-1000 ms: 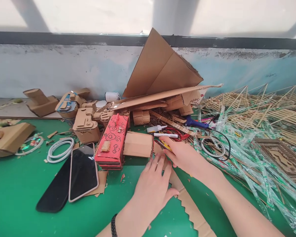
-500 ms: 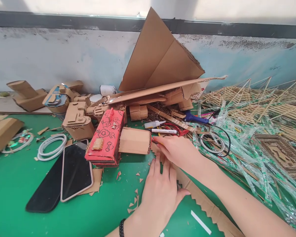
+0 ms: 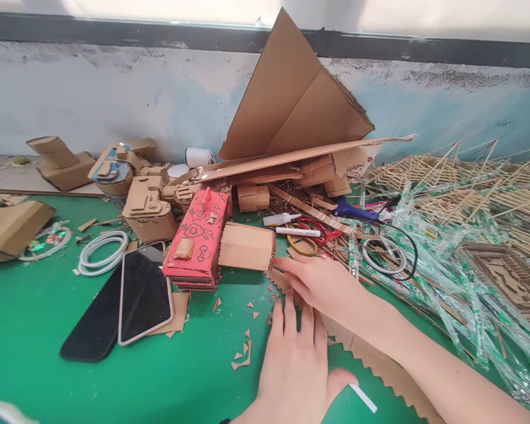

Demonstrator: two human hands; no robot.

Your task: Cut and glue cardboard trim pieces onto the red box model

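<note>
A long cardboard strip [image 3: 382, 366] with a zigzag-cut edge lies on the green mat [image 3: 48, 377], running from the near right up to a small plain cardboard box [image 3: 246, 247]. My left hand [image 3: 298, 359] presses flat on the strip, fingers spread and pointing away from me. Just beyond it, my right hand [image 3: 324, 282] pinches a thin tool [image 3: 280, 269] whose tip pokes out at the strip's jagged far end. Small triangular cardboard offcuts [image 3: 242, 353] lie left of my left hand.
A red patterned box [image 3: 198, 241], two phones [image 3: 145, 294], a white cable coil [image 3: 101, 256], scissors [image 3: 311, 235], a marker [image 3: 298, 232] and a blue glue gun [image 3: 353, 209] crowd the mat. Large cardboard sheets [image 3: 291, 100] lean on the wall. Bamboo sticks [image 3: 468, 182] fill the right.
My left hand has slid back toward me along the strip. My right hand has shifted slightly left at the strip's end. More triangular offcuts now lie on the mat.
</note>
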